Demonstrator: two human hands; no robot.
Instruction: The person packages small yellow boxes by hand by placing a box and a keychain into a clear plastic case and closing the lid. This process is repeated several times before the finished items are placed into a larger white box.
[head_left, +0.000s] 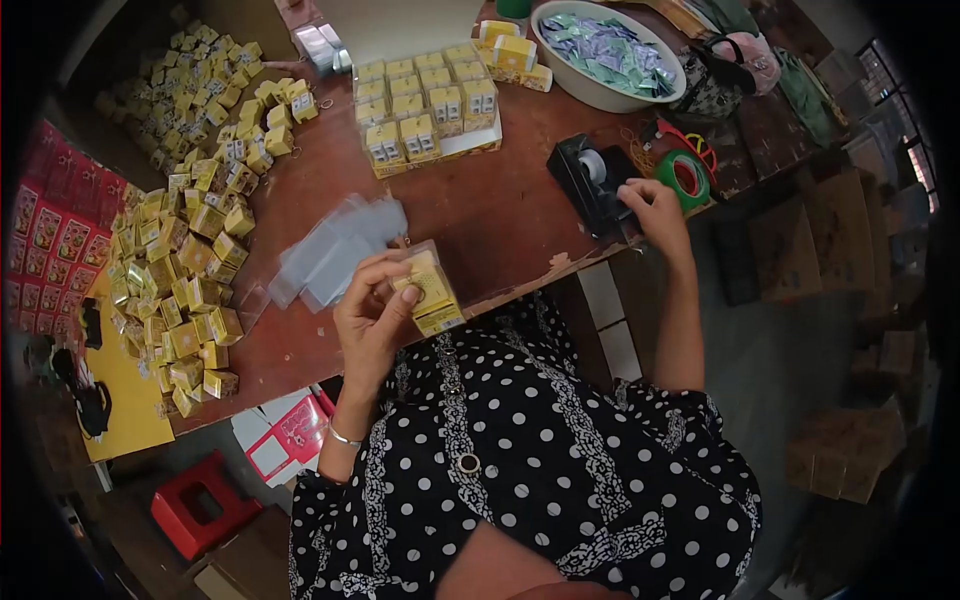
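Note:
My left hand [368, 312] grips a small yellow box [432, 288] in a clear plastic cover, thumb across its face, over the table's front edge. A ring shows by the thumb. My right hand [660, 218] is closed in a pinch at the front end of a black tape dispenser [578, 190]; whatever is between the fingertips is too small to make out. Flat clear plastic sleeves [345, 245] lie on the table beside my left hand. Behind the dispenser's front end sits a roll of green tape [688, 178].
A pile of small yellow boxes [190, 260] covers the table's left side. At the back stand a display tray of boxed yellow items [425, 105] and a white basin [552, 72] of green and purple packets. Scissors [703, 148] lie right. A red stool [185, 515] stands below.

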